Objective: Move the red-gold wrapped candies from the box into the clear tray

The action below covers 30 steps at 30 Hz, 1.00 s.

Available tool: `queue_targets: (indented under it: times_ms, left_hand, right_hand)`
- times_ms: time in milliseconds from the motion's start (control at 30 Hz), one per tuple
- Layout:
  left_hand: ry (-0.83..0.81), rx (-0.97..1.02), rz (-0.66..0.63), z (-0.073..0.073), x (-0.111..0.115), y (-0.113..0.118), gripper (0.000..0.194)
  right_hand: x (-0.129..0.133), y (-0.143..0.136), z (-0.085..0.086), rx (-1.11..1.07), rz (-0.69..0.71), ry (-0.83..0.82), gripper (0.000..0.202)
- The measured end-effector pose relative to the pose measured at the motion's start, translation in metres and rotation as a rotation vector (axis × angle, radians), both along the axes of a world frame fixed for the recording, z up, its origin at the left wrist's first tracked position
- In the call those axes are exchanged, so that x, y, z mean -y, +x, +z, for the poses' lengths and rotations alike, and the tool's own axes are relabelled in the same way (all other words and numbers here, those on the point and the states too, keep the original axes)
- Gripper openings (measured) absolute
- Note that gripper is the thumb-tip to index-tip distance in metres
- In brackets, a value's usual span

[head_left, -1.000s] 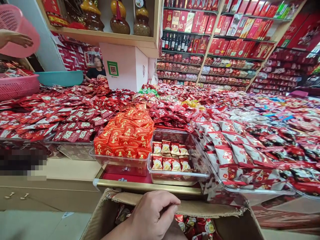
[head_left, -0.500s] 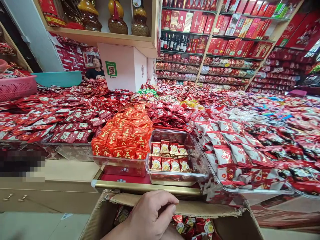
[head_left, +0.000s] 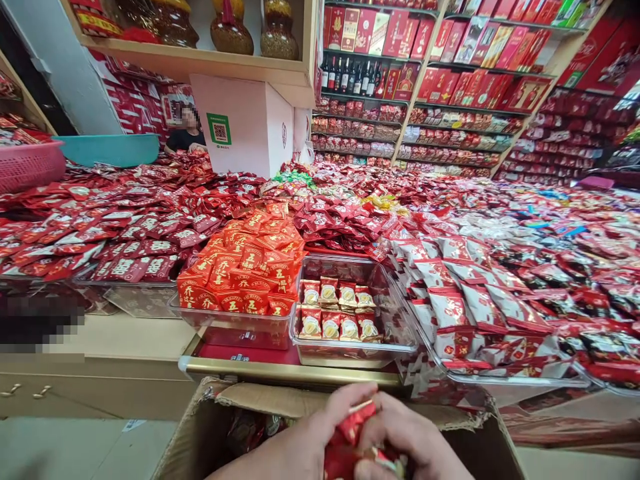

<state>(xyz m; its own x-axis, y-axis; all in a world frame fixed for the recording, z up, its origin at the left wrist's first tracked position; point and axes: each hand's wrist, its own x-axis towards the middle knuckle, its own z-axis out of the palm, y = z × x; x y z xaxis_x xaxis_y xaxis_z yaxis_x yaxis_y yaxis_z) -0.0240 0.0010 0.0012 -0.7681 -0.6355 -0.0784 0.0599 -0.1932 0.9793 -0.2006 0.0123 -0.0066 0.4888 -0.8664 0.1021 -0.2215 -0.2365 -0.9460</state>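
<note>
The right hand [head_left: 415, 437] had come into view beside the left hand [head_left: 313, 437]; both were half curled around red-wrapped candies [head_left: 357, 422] between them, above the cardboard carton [head_left: 267, 396], a handful apparently gathered.

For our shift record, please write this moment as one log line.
left hand: holds red packets | right hand: same packets | under hands: cardboard box | ahead: clear tray, packet rows inside

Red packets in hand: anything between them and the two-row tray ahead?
Yes, low down: the carton's far edge, then the counter's gold edge, lie between the packets and the tray. Above those edges, nothing visible blocks the way.
</note>
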Motion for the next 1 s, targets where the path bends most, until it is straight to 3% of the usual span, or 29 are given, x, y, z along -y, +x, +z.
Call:
queue_targets:
  times_ms: [167,333,567,667,833,900,1000]
  left_hand:
    - [0.221,-0.109,0.278,-0.003,-0.005,-0.012,0.074]
    - [0.127,-0.113,0.463,0.002,0.001,-0.01,0.058]
    - [0.089,-0.072,0.555,0.004,0.006,-0.001,0.056]
    - [0.031,-0.057,0.542,0.003,0.003,-0.003,0.051]
    - [0.044,-0.137,0.546,0.005,-0.005,-0.008,0.05]
    - [0.078,-0.15,0.583,0.008,-0.006,-0.009,0.05]
    - [0.13,-0.163,0.622,0.013,-0.006,-0.008,0.053]
  right_hand:
    - [0.0,0.009,0.012,0.222,-0.232,0.275,0.022]
    - [-0.005,0.012,0.011,0.457,-0.339,0.419,0.036]
    - [-0.005,0.008,0.009,0.368,-0.392,0.524,0.027]
    - [-0.005,0.011,0.007,0.429,-0.392,0.517,0.025]
    - [-0.006,0.01,0.0,0.508,-0.421,0.365,0.022]
    - [-0.005,0.007,-0.002,0.509,-0.389,0.327,0.021]
    - [-0.003,0.001,-0.001,0.325,-0.235,0.227,0.018]
